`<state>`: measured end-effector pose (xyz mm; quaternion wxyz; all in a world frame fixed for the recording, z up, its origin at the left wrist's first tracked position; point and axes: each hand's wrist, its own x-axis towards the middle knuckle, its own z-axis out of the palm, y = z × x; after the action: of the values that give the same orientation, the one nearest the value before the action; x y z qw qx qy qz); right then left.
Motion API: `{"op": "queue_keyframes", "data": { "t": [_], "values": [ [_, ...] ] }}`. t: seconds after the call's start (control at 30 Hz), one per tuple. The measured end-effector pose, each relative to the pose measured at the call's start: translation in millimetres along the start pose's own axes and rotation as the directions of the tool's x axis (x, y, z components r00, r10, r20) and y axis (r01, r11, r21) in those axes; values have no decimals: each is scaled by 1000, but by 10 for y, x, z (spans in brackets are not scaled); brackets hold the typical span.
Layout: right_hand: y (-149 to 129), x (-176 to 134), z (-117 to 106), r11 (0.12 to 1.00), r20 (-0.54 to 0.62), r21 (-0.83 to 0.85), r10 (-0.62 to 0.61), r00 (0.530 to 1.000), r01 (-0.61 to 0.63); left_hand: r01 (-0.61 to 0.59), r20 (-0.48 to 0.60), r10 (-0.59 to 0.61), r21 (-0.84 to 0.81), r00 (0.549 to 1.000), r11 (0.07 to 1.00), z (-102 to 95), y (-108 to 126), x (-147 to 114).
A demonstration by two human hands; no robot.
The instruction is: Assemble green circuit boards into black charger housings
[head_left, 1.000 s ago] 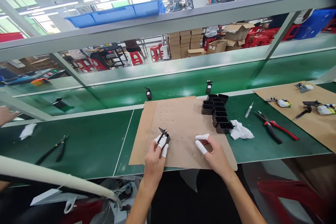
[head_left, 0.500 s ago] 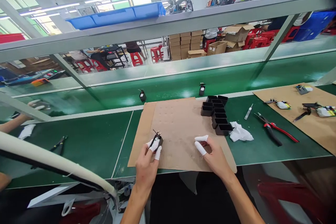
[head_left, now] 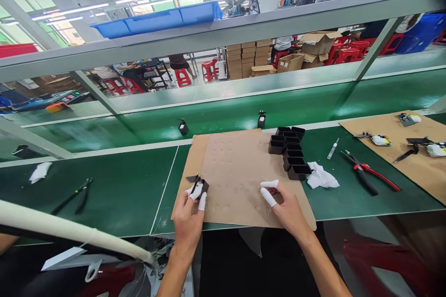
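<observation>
My left hand [head_left: 190,206], with white finger cots on its fingertips, grips a small black box-shaped housing [head_left: 205,187] low over the left part of a cardboard sheet [head_left: 237,162]. A dark flat blade sticks out leftward from the housing's top. The fingers hide much of the housing. My right hand [head_left: 284,204] hovers over the right part of the cardboard, thumb and index finger in white cots, curved and apart with nothing between them. Several open-topped black housings [head_left: 293,153] stand grouped at the cardboard's right edge, beyond my right hand.
Right of the housings lie a crumpled white tissue [head_left: 322,176], a small tube [head_left: 333,148], red-and-black pliers [head_left: 369,171] and wired parts [head_left: 379,140] on cardboard. Two black units [head_left: 183,126] stand on the green strip behind. Other pliers [head_left: 78,196] and a pale hose [head_left: 76,229] are left.
My left hand has shifted slightly left, turning the housing so its blade points left. The two units behind have moved left along the green strip. A co-worker's hand at far left has gone.
</observation>
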<state>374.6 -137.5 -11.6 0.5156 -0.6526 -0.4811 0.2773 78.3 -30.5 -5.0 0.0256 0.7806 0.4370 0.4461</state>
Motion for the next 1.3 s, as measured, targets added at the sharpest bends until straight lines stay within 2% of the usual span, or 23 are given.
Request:
{"op": "queue_keyframes", "data": {
  "t": [0.13,0.23,0.3,0.4,0.43,0.5,0.6,0.7,0.8,0.93,1.0,1.1,1.2,1.3],
  "values": [
    [1,1,0,1000,-5,-8,1,1000,-1,46,-3,-46,6,999,999,-24,-16,-24],
    [-1,1,0,1000,0,3,4,1000,-4,144,35,-143,-21,989,989,-13,-20,-55],
    [-11,-1,1,1000,-5,6,6,1000,-6,266,80,-260,-68,962,962,5,-24,-82],
    [-31,-5,6,1000,-14,6,7,1000,-7,453,89,-444,-180,892,873,26,-48,-91],
    [-34,-5,7,1000,-13,8,8,1000,-8,484,117,-470,-205,875,851,28,-67,-78],
    [-27,-2,9,1000,-11,12,11,1000,-11,493,229,-447,-217,864,842,26,-123,-29],
    [6,13,5,1000,-11,13,19,1000,-19,435,385,-339,-197,859,879,13,-202,79],
    [-3,-2,13,1000,-26,22,15,1000,-14,375,432,-250,-231,866,898,-21,-153,183],
    [-142,-113,79,999,-19,46,-22,1000,23,316,470,-168,-256,867,914,-99,86,256],
    [-446,-354,309,987,98,135,-101,990,88,171,537,-51,-177,842,969,-208,492,286],
    [-541,-426,447,976,89,208,-81,993,61,77,556,-3,-109,831,991,-230,627,281],
    [-543,-418,603,942,53,333,26,998,-42,-85,569,70,0,819,996,-220,710,275],
    [-458,-330,661,893,75,438,85,994,-109,-208,592,125,74,796,975,-197,724,295],
    [-407,-231,642,857,108,497,95,990,-136,-317,627,181,111,758,942,-196,754,347]
  ]
}}
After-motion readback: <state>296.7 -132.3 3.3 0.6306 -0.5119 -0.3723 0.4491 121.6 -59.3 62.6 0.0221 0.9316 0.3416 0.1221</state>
